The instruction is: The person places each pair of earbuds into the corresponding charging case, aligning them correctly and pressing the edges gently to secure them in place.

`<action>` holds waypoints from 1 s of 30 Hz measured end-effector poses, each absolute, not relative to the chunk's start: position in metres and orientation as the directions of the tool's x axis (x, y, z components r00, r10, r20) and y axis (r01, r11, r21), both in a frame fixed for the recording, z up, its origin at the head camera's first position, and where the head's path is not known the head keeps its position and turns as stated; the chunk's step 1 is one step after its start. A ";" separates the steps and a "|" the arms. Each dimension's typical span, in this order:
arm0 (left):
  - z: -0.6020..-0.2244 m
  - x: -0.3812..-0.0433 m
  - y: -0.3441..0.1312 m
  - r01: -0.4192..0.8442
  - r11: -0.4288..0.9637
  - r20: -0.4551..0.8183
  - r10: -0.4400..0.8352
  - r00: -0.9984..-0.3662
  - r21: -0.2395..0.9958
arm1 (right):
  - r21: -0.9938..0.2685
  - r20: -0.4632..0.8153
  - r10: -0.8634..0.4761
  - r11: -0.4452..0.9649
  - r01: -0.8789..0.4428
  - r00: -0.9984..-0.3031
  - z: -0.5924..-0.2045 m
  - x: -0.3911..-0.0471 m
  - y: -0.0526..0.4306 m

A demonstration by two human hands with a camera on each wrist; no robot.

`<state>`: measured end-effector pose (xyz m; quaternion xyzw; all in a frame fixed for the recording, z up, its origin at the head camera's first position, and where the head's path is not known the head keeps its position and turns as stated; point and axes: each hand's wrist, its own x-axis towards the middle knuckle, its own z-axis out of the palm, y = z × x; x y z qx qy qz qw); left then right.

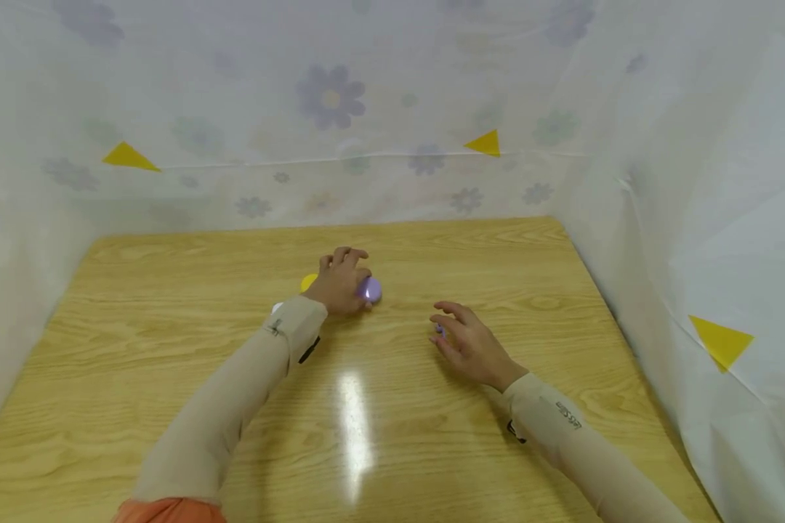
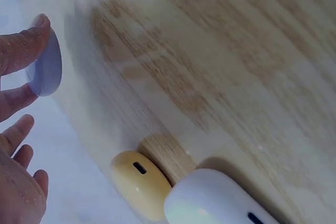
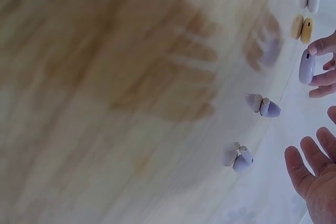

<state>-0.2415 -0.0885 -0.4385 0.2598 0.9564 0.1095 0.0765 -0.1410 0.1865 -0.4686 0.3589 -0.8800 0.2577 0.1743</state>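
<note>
A purple earbud case (image 1: 372, 290) is pinched between the thumb and a finger of my left hand (image 1: 341, 285); its shadow falls on the table beside it in the left wrist view. My right hand (image 1: 472, 350) holds nothing, its fingers spread and slightly bent. Close by its fingertips are two purple earbuds, an upper earbud (image 3: 271, 108) and a lower earbud (image 3: 243, 160), lying apart on the tabletop. In the head view the right fingers partly cover them. Past the left wrist sit a yellow earbud case (image 2: 140, 184) and a white earbud case (image 2: 212, 200), side by side.
The glossy wooden table (image 1: 392, 443) ends at a flower-print sheet (image 1: 399, 87) behind it. A white sheet (image 1: 746, 240) hangs along the right edge, and yellow triangles mark the sheets.
</note>
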 end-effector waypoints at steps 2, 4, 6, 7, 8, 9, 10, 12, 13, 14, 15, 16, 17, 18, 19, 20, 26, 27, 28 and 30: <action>-0.436 -0.237 -0.090 0.507 0.826 -0.047 0.533 -0.845 0.248 | -0.335 0.490 -0.541 0.607 -0.720 -0.684 -0.469 -0.142 0.186; -0.433 -0.231 -0.090 0.532 0.809 -0.006 0.551 -0.834 0.250 | -0.340 0.486 -0.540 0.607 -0.718 -0.687 -0.468 -0.142 0.185; -0.431 -0.225 -0.091 0.557 0.791 0.030 0.569 -0.821 0.252 | -0.342 0.487 -0.541 0.604 -0.720 -0.685 -0.468 -0.143 0.184; -0.431 -0.222 -0.092 0.571 0.782 0.048 0.579 -0.814 0.250 | -0.340 0.489 -0.542 0.603 -0.722 -0.683 -0.468 -0.143 0.183; -0.430 -0.219 -0.092 0.583 0.774 0.067 0.586 -0.807 0.247 | -0.337 0.491 -0.543 0.603 -0.723 -0.681 -0.467 -0.144 0.183; -0.429 -0.216 -0.093 0.595 0.765 0.087 0.594 -0.800 0.248 | -0.333 0.495 -0.543 0.602 -0.726 -0.678 -0.468 -0.144 0.182; -0.429 -0.212 -0.093 0.606 0.757 0.108 0.600 -0.793 0.244 | -0.329 0.502 -0.543 0.600 -0.729 -0.673 -0.468 -0.145 0.182; -0.427 -0.205 -0.094 0.626 0.744 0.157 0.606 -0.780 0.235 | -0.322 0.516 -0.543 0.594 -0.737 -0.663 -0.468 -0.147 0.180; -0.427 -0.201 -0.094 0.636 0.739 0.186 0.608 -0.772 0.225 | -0.317 0.524 -0.542 0.592 -0.741 -0.657 -0.468 -0.148 0.179; -0.426 -0.198 -0.094 0.644 0.734 0.215 0.608 -0.764 0.216 | -0.315 0.534 -0.542 0.586 -0.747 -0.649 -0.468 -0.149 0.178; -0.425 -0.194 -0.094 0.653 0.729 0.246 0.608 -0.755 0.205 | -0.312 0.541 -0.542 0.581 -0.752 -0.643 -0.467 -0.149 0.177; -0.425 -0.191 -0.094 0.661 0.726 0.276 0.607 -0.745 0.189 | -0.308 0.547 -0.543 0.577 -0.756 -0.637 -0.467 -0.150 0.177; -0.424 -0.188 -0.094 0.670 0.722 0.306 0.607 -0.733 0.172 | -0.303 0.554 -0.544 0.574 -0.761 -0.631 -0.466 -0.151 0.176; -0.423 -0.184 -0.094 0.676 0.720 0.331 0.607 -0.722 0.156 | -0.299 0.559 -0.545 0.570 -0.765 -0.625 -0.466 -0.151 0.175; -0.422 -0.181 -0.093 0.682 0.719 0.356 0.607 -0.711 0.136 | -0.295 0.565 -0.547 0.566 -0.770 -0.618 -0.465 -0.152 0.174; -0.421 -0.178 -0.093 0.686 0.718 0.378 0.606 -0.700 0.119 | -0.291 0.570 -0.547 0.563 -0.774 -0.613 -0.464 -0.153 0.173; -0.418 -0.163 -0.094 0.688 0.725 0.461 0.600 -0.654 0.033 | -0.285 0.576 -0.561 0.544 -0.789 -0.595 -0.457 -0.158 0.165; -0.419 -0.161 -0.095 0.687 0.727 0.470 0.601 -0.646 0.015 | -0.288 0.575 -0.564 0.538 -0.792 -0.592 -0.456 -0.159 0.163; -0.420 -0.159 -0.095 0.685 0.728 0.480 0.602 -0.638 -0.002 | -0.289 0.577 -0.567 0.531 -0.796 -0.588 -0.455 -0.160 0.161; -0.422 -0.155 -0.094 0.681 0.731 0.503 0.607 -0.616 -0.049 | -0.284 0.583 -0.572 0.522 -0.805 -0.577 -0.453 -0.161 0.156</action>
